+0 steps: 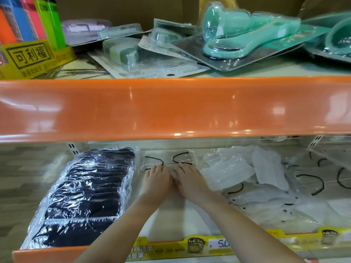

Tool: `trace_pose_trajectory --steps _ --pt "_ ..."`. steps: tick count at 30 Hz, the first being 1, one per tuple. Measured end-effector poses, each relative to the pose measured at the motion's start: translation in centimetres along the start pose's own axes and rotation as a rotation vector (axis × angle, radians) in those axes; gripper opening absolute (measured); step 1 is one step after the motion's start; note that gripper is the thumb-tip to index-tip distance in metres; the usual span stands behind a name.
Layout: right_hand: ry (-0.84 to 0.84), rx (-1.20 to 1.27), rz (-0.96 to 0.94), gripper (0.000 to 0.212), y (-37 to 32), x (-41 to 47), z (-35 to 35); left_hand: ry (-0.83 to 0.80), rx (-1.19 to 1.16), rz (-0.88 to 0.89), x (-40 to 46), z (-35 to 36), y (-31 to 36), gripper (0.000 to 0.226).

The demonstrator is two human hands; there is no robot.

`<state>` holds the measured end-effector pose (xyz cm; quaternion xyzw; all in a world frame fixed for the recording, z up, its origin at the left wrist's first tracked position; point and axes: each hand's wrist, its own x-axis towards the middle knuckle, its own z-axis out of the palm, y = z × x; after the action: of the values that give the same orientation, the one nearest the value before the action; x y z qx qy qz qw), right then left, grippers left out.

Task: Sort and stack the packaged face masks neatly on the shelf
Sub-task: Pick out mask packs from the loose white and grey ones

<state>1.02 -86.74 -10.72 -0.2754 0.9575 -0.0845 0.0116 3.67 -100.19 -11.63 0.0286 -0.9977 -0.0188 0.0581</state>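
Head view, lower shelf [190, 221]: left hand [156, 182] and right hand [190, 181], fingers flat, press a clear-wrapped white mask packet with black ear loops [169, 160] at the shelf's back, beside the wrapped black-mask stack [85, 194]. Step: squaring the packet. Next: gather the loose white packets [247, 173] rightward.

Likely a shop: packaged goods on orange shelves [171, 107], price label [220, 243].
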Motion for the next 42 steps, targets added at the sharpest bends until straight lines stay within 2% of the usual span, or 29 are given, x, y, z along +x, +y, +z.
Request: trace_pose_trajectory --steps 4,10,13,16,20,26,31,35,38,42 --pt "0.024 0.012 0.030 0.050 0.0 0.3 0.1 -0.061 -0.017 0.038 0.7 0.3 -0.3 0.046" --pt "0.033 0.122 0.043 0.046 0.0 0.1 -0.4 -0.049 -0.065 0.019 0.7 0.1 -0.2 0.044" --pt "0.106 0.320 0.025 0.038 0.1 -1.0 -1.7 0.044 -0.124 0.088 0.2 -0.8 0.3 0.040" --pt "0.197 0.433 0.134 0.031 0.6 -2.6 -2.3 0.185 -0.213 0.149 -0.8 -2.3 2.2 0.030" --pt "0.218 0.336 0.210 0.028 2.2 -4.9 -2.5 0.128 -0.286 0.196 -2.1 -2.8 5.5 0.032" --pt "0.193 0.198 0.331 0.034 4.4 -8.0 -3.2 0.060 -0.413 0.237 -3.8 -1.8 8.8 0.034" --pt "0.192 0.041 0.495 0.030 5.6 -10.5 -2.5 0.101 -0.390 0.310 -4.4 -0.6 10.5 0.026" --pt "0.301 -0.037 0.473 0.044 6.3 -11.5 -0.3 0.143 -0.377 0.351 -4.9 1.0 10.6 0.025" --pt "0.374 -0.101 0.468 0.045 5.9 -12.1 0.5 0.210 -0.403 0.369 -5.0 1.5 10.6 0.026" --pt "0.405 -0.124 0.510 0.054 5.5 -12.2 0.7 0.274 -0.424 0.372 -5.0 1.7 10.6 0.024"
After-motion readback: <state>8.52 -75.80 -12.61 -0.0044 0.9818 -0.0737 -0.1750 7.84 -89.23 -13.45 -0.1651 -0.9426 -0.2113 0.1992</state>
